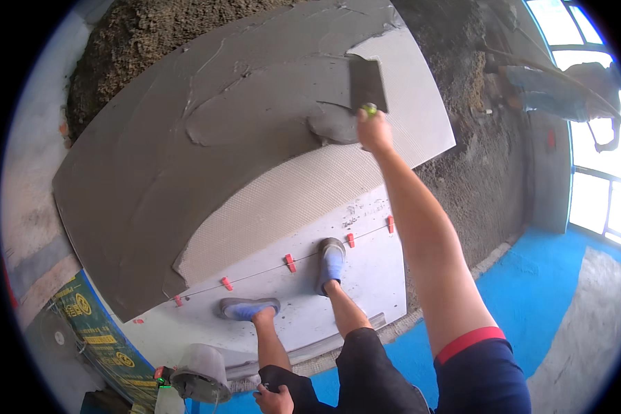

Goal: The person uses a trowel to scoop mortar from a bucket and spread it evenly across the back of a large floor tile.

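Navy sleeve (481, 372) leads to the right hand (375, 132), its fingers closed around a flat trowel (368, 81) at the edge of grey mortar (262, 103) on a large slab (276, 207). The left hand (274, 401) curls beside black shorts (369, 372); whether it holds something, I cannot tell.

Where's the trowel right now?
The trowel is up and right of centre in the head view, held in the right hand, at the right edge of the grey mortar.
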The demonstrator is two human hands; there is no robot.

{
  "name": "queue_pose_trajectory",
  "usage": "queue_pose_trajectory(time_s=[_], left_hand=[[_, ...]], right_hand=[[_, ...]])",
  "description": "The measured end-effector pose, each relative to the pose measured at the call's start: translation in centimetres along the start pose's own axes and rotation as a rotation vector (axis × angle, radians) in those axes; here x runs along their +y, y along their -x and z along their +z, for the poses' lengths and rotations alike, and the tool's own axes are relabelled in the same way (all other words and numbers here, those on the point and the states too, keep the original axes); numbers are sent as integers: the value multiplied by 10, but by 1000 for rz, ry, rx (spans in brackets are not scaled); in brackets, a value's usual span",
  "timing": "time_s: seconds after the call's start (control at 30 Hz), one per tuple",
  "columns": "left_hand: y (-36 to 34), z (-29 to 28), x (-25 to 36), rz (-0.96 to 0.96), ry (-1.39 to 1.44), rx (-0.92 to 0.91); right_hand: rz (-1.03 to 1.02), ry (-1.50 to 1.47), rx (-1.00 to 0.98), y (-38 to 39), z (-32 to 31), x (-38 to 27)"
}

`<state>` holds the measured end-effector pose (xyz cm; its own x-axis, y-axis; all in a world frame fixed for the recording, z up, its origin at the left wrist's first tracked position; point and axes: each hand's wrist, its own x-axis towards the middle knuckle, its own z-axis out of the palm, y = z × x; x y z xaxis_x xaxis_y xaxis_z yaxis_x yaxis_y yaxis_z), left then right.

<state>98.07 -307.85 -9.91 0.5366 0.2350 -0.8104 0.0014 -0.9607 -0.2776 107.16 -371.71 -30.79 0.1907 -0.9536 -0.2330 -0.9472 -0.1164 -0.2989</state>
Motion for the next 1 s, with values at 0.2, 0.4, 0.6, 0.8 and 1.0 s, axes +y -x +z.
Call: queue_pose_trajectory(time_s=[0.2,0.4,0.6,0.8,1.0], left_hand=[[10,7,15,11,-48,44],[13,17,23,52,-119,42],[19,4,51,-16,-196,18],[19,10,55,-20,-254,23],[21,15,60,-36,-285,42]], right_hand=[[534,-561,-52,-3,-49,122],[598,-998,-356,52,-16,80],[-162,-339,-532,148,22,-10],[-186,-118,-115,67,-28,104],[329,-136,96,-13,-65,216]])
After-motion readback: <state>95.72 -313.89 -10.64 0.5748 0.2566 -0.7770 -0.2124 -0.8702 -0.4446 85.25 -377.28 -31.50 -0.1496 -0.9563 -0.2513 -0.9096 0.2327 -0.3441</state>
